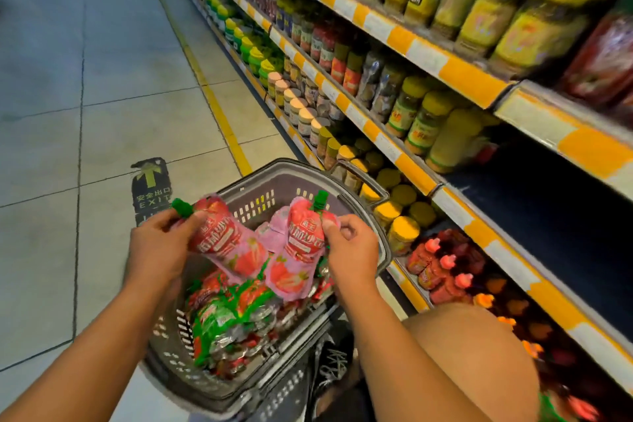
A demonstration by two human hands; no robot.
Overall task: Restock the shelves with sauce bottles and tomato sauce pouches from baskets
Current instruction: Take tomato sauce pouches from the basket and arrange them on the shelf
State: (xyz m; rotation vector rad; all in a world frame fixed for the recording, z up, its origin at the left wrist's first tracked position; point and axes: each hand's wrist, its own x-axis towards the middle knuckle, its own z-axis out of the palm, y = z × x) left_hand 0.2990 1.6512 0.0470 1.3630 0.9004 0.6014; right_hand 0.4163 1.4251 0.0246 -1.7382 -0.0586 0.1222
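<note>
A grey shopping basket (pixel 260 181) stands on the floor beside the shelving, holding several red and green tomato sauce pouches (pixel 226 315). My left hand (pixel 161 243) grips one red and pink pouch (pixel 226 240) near its green cap, above the basket. My right hand (pixel 349 250) pinches a second pouch (pixel 301 243) by its upper edge, its green cap pointing up. Both pouches hang over the pile. To the right, a dark bare shelf bay (pixel 548 212) sits at mid height.
Shelves (pixel 428 55) on the right carry jars with yellow and green lids and sauce bottles; red bottles (pixel 442 267) lie on the lowest shelf. My bare knee (pixel 479 353) is by the shelf. Tiled floor with a yellow line (pixel 219 113) and an exit sticker (pixel 150 188) lies to the left.
</note>
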